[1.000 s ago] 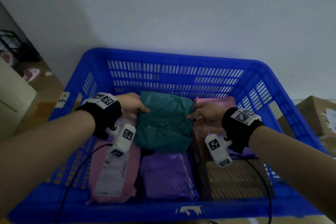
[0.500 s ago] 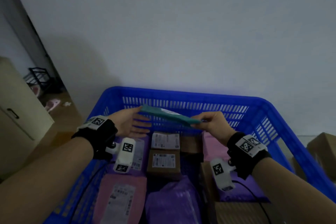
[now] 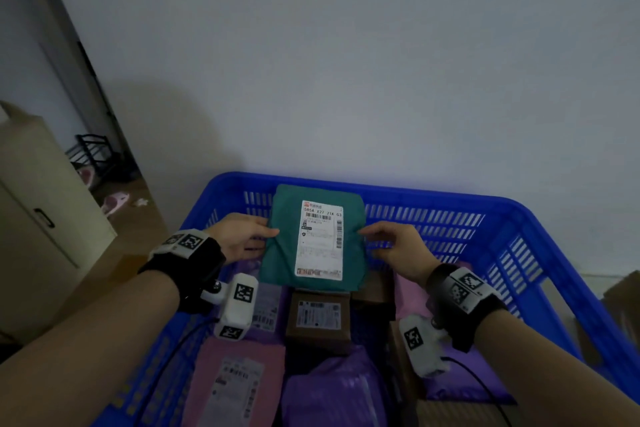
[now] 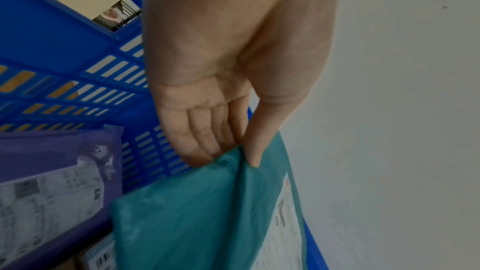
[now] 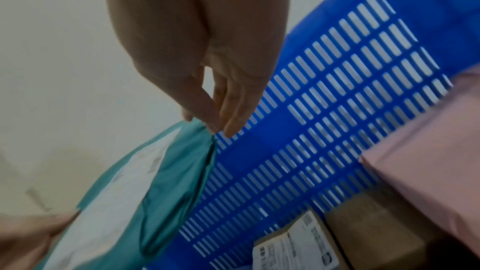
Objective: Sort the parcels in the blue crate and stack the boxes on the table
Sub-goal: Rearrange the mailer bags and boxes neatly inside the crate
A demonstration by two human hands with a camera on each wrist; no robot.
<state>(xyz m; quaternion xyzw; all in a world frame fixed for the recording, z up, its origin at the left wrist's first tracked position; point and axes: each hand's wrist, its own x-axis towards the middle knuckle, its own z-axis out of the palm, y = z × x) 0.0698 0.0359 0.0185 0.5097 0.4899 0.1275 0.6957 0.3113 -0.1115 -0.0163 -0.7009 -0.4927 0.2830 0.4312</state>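
A teal parcel (image 3: 313, 239) is held upright above the blue crate (image 3: 540, 253), white shipping label facing the camera. Below in the crate lie pink (image 3: 235, 381) and purple mailers (image 3: 332, 392) and brown boxes (image 3: 317, 319).

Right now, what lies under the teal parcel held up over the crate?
Below the teal parcel, pinched by both hands, sits a brown labelled box in the blue crate. Whatever lies directly behind the parcel is covered.

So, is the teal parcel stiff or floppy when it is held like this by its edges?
Probably floppy: the teal parcel is a thin plastic bag that creases where the left hand pinches it. It looks light, since the right hand holds it with fingertips only. The smooth film could slip from such a small grip.
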